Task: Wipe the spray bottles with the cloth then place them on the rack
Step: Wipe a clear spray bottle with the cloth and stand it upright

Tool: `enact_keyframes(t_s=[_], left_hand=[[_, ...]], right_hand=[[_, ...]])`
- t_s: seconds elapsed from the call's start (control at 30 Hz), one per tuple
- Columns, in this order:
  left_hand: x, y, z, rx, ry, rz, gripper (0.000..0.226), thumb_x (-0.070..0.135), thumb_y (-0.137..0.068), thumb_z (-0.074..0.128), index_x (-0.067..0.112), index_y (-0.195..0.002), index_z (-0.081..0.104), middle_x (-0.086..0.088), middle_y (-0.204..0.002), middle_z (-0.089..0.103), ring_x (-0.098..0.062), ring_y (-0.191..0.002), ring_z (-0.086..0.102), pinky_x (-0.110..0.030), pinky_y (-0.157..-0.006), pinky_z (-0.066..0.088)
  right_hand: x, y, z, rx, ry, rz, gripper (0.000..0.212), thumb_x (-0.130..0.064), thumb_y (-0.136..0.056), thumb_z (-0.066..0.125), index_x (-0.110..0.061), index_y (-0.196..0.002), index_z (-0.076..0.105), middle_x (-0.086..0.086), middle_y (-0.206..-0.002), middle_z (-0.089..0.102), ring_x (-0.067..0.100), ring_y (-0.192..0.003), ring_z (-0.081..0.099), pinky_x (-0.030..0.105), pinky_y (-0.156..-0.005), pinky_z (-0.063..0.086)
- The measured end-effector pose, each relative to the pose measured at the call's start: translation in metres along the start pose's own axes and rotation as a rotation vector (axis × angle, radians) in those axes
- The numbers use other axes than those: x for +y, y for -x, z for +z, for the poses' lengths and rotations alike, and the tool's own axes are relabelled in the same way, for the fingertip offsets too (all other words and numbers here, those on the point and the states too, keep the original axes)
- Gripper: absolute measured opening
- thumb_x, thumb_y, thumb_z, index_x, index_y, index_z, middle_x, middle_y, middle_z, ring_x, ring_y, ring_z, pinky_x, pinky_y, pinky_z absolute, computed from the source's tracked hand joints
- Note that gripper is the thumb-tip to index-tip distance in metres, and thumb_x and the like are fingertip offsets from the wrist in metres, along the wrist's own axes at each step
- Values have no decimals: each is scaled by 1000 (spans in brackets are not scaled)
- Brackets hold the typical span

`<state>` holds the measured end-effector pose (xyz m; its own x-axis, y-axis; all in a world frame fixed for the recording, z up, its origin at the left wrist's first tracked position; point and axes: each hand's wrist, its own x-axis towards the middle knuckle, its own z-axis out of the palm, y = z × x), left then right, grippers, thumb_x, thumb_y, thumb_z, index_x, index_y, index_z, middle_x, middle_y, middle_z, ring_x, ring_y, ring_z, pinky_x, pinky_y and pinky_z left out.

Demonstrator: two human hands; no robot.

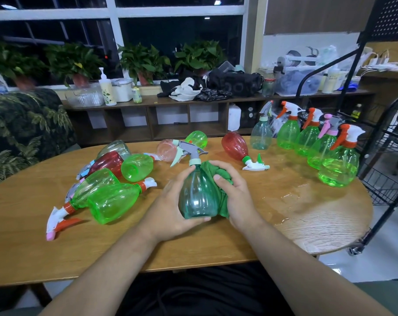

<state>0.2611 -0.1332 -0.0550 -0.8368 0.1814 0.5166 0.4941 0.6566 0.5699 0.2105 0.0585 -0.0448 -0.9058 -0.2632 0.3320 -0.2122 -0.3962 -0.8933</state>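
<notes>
Holding hand: left hand [173,201] curls round the left side and base of the translucent teal plastic spray bottle [198,197], upright over the near middle of the oval wooden worktop [56,247].
Wiping hand: right hand [234,190] clutches the bunched green cloth [218,176] against the bottle's right side.
Step, as judged: wiping; racking not yet done.
Doing it well: turn the bottle in the left hand so the cloth reaches every rib, neck and base; grip firmly, since wet plastic likely slips.
Right: wet patch [291,197] on the worktop.
Left: lying green and red bottles [111,197], probably waiting.
Far right: upright bottles [307,137] beside the black wire rack [389,156].
</notes>
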Motion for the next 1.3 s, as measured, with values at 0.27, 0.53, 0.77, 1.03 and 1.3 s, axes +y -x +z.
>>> enact_keyframes(t_s=[0.27,0.53,0.77,1.03,1.3], left_hand=[[-1,-1,3,78,27,-76,120,60,-66,96,39,-163,29,16,-157,49,-6,-145,48,-42,-120,43],[-4,-5,4,214,55,-166,116,69,-67,91,34,-161,33,9,-149,56,-16,-137,57,-46,-113,50],[-6,-7,1,302,93,-207,106,56,-68,91,30,-156,38,13,-138,62,-12,-128,62,-39,-107,54],[-3,-5,1,205,113,-215,116,74,-64,89,36,-160,34,12,-152,55,-11,-140,55,-44,-115,49],[5,-2,-2,112,77,-87,115,52,-67,100,34,-161,36,14,-158,49,-10,-145,50,-45,-120,44]], right_hand=[[8,2,2,-42,316,-229,34,-10,-100,61,-20,-130,74,6,-139,61,22,-137,56,41,-120,43],[11,8,3,-126,536,-441,33,4,-102,64,-9,-130,73,4,-140,57,25,-137,55,35,-112,48],[10,14,8,-187,634,-548,36,10,-97,68,-8,-128,76,9,-146,55,24,-141,54,39,-118,45],[10,10,5,-109,574,-430,37,3,-103,63,-15,-133,73,1,-143,58,21,-139,55,31,-114,48],[6,4,3,-55,303,-201,35,-12,-106,58,-27,-135,71,1,-138,65,24,-132,61,46,-113,50]])
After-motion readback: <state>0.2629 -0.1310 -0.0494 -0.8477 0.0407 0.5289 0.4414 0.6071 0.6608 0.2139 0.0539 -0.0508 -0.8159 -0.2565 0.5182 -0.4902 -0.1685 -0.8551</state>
